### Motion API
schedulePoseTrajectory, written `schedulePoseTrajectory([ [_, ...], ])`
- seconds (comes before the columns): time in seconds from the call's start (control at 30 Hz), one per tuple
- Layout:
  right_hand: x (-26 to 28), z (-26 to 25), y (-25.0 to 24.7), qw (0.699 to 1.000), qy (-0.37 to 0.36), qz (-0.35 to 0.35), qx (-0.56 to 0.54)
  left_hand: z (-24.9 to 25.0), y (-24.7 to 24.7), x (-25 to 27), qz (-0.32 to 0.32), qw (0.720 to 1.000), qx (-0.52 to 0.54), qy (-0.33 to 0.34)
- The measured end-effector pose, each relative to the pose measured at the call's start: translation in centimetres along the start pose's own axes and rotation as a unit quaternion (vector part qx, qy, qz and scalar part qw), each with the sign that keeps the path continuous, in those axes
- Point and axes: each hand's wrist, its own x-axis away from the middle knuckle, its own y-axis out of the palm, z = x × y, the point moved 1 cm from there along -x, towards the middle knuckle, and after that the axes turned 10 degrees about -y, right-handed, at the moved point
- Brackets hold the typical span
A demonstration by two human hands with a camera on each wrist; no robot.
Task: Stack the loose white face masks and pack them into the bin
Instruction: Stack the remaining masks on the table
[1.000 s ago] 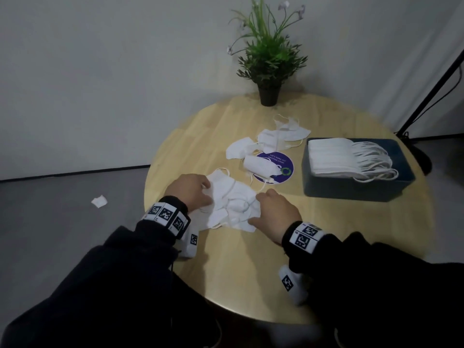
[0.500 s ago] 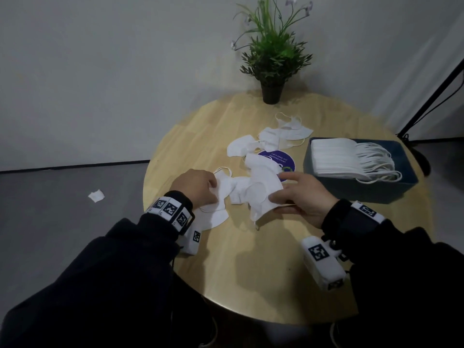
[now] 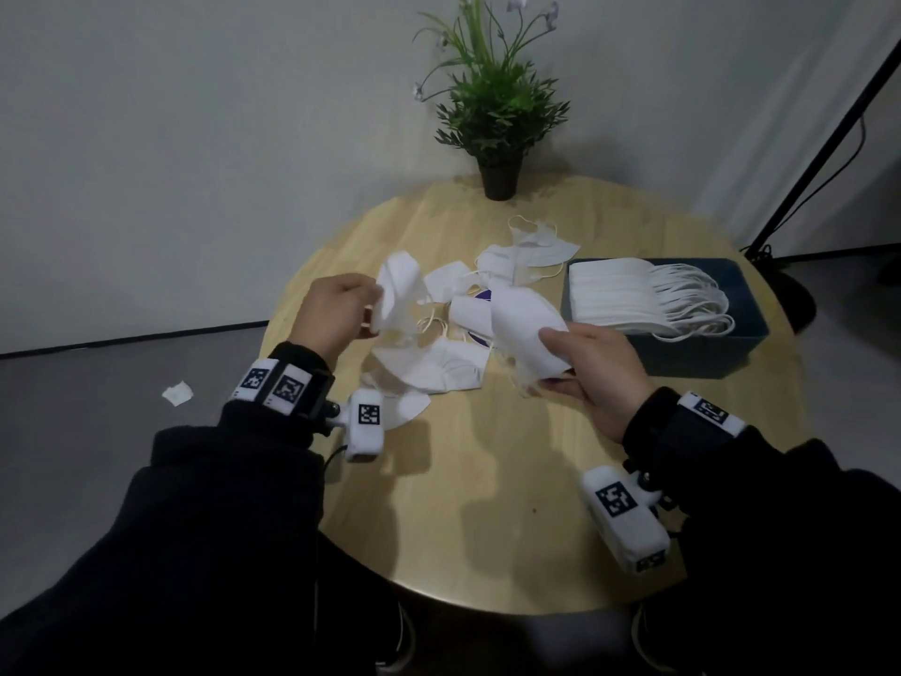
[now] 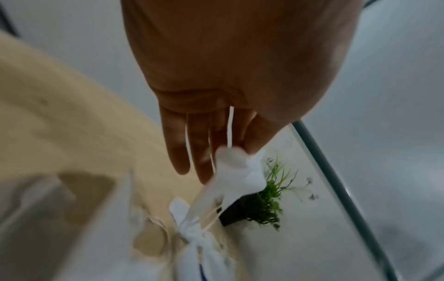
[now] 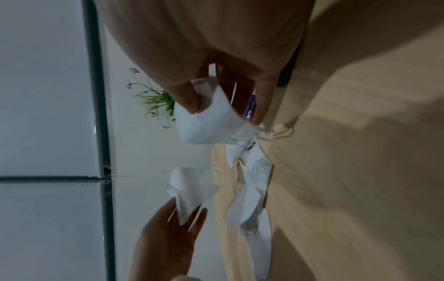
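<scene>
My left hand (image 3: 341,309) pinches one white face mask (image 3: 397,290) lifted above the table; the left wrist view shows that mask (image 4: 236,171) held at my fingertips (image 4: 204,171). My right hand (image 3: 592,368) holds another white mask (image 3: 526,334) between thumb and fingers, seen as a folded mask (image 5: 211,121) in the right wrist view. More loose masks (image 3: 434,365) lie on the round wooden table (image 3: 487,505) between my hands, and others (image 3: 526,253) lie farther back. The dark blue bin (image 3: 707,353) at the right holds a neat stack of masks (image 3: 619,297).
A potted green plant (image 3: 497,100) stands at the table's far edge. A purple round disc (image 3: 480,336) lies under the loose masks. A black stand pole (image 3: 824,139) rises at the right. A white scrap (image 3: 178,393) lies on the grey floor at the left.
Both hands have risen off the table, each lifting a mask out of the pile and pulling them apart. The right hand moved right toward the bin.
</scene>
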Motion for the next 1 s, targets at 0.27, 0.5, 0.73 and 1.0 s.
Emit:
schedulePoseTrajectory([
  [0.27, 0.4, -0.1, -0.1, 1.0, -0.002, 0.005, -0.017, 1.7, 3.1, 3.2, -0.173, 0.949, 0.249, -0.083],
  [0.5, 0.3, 0.0, -0.8, 0.999, 0.032, 0.026, -0.034, 2.1, 4.9, 5.3, -0.289, 0.944, -0.156, 0.023],
  [0.73, 1.3, 0.1, -0.5, 0.998, 0.013, -0.049, -0.022, 1.4, 7.3, 6.6, -0.257, 0.94, -0.214, 0.066],
  [1.0, 1.6, 0.4, -0.5, 0.99, -0.09, -0.11, 0.015, 1.1, 7.5, 6.3, -0.214, 0.971, -0.096, 0.038],
])
